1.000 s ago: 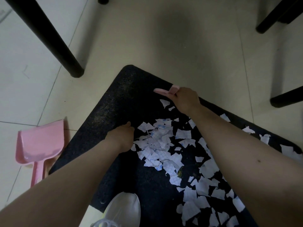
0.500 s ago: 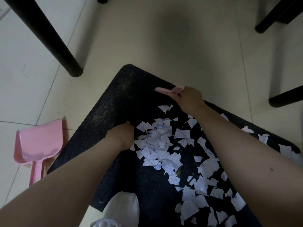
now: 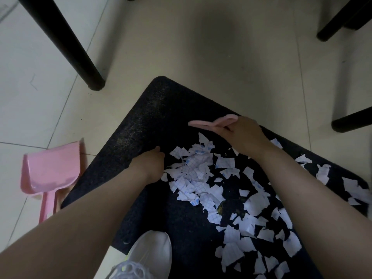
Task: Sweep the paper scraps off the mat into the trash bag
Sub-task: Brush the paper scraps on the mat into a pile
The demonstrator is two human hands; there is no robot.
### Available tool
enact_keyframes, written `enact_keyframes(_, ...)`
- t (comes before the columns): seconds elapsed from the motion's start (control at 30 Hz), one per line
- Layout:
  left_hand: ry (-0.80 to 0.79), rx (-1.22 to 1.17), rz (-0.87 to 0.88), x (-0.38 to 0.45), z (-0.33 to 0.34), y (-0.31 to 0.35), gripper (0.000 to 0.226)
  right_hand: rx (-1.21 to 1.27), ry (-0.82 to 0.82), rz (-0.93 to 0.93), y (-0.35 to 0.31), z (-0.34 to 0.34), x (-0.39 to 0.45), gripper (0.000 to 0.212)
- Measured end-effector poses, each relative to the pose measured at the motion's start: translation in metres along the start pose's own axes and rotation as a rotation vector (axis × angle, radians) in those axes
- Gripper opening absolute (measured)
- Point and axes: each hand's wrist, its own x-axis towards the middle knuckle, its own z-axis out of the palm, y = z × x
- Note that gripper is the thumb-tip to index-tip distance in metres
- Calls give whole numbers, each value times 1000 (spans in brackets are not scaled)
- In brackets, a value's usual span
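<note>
A black mat (image 3: 153, 121) lies on the tiled floor, strewn with several white grid-paper scraps (image 3: 201, 178), densest in a heap at its middle and trailing to the lower right. My right hand (image 3: 245, 135) grips a small pink brush (image 3: 207, 122) at the far edge of the heap, its head pointing left. My left hand (image 3: 149, 164) rests on the mat at the heap's left edge with its fingers curled down; what it holds, if anything, is hidden. No trash bag is in view.
A pink dustpan (image 3: 50, 170) lies on the floor left of the mat. My white shoe (image 3: 149, 256) stands on the mat's near edge. Black furniture legs stand at upper left (image 3: 66, 45) and at right (image 3: 350, 119).
My right hand with the brush has shifted slightly right along the heap's far edge. The left hand has stayed in place.
</note>
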Motion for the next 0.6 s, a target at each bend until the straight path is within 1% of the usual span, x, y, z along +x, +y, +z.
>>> enact_keyframes(0.07, 13, 20, -15, -2, 4, -2, 59, 125, 39, -20, -6, 9, 13, 28)
enact_keyframes(0.1, 18, 24, -23, -3, 7, -4, 59, 126, 42, -35, -8, 16, 20, 25)
enact_keyframes(0.17, 32, 19, -33, -6, 10, -6, 57, 49, 27, -35, -11, 30, 30, 24)
enact_keyframes(0.23, 45, 10, -38, -10, 11, -9, 57, 15, -25, 1, -10, 40, 30, 24)
enact_keyframes(0.37, 51, 2, -28, -13, 13, -12, 58, 125, -174, 101, -2, 46, 11, 31)
enact_keyframes(0.47, 54, -4, -37, -12, 13, -12, 58, 40, -249, 103, -4, 37, -2, 44)
enact_keyframes(0.53, 59, -13, -49, -12, 14, -11, 58, -16, -200, 86, -10, 26, -9, 41)
enact_keyframes(0.6, 64, -16, -56, -13, 15, -10, 58, -36, -65, 99, -24, 18, -13, 44)
